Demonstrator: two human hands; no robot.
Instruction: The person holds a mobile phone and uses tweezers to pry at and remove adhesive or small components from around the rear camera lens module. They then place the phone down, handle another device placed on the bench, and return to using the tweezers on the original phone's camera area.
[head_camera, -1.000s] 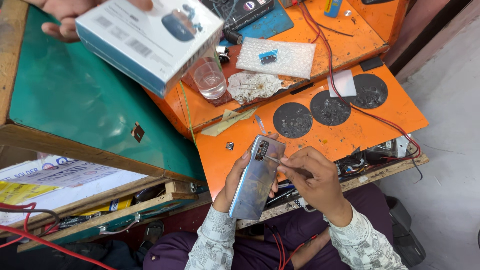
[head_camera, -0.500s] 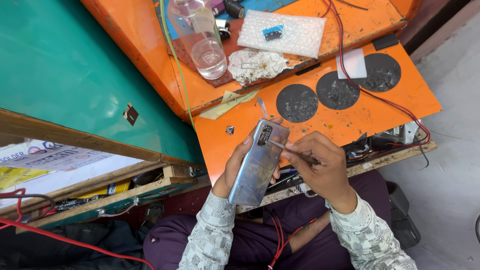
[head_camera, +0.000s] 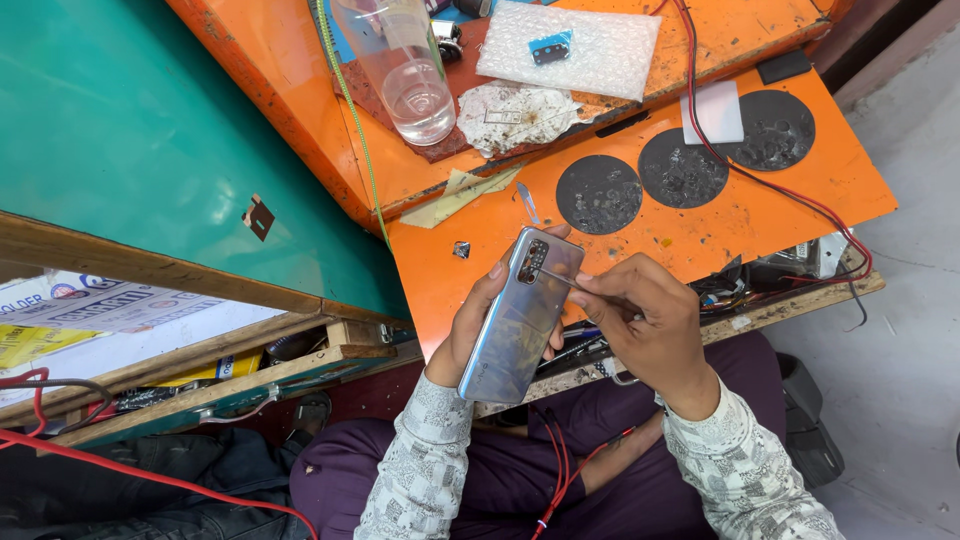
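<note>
While gripped back-up in left hand (head_camera: 470, 325), phone (head_camera: 520, 315) slants long-axis toward bench (head_camera: 760, 215); right hand (head_camera: 645, 325) pinched shut on thin tool (head_camera: 562, 280), tip at camera end.

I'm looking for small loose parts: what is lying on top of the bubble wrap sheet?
On the bubble wrap sheet lies one small dark part with blue film. Anything beneath the sheet is covered; only the orange bench shows around it.

Repair workshop — scarred orange bench (head_camera: 760, 225), wires (head_camera: 730, 160), phone (head_camera: 520, 315)
</note>
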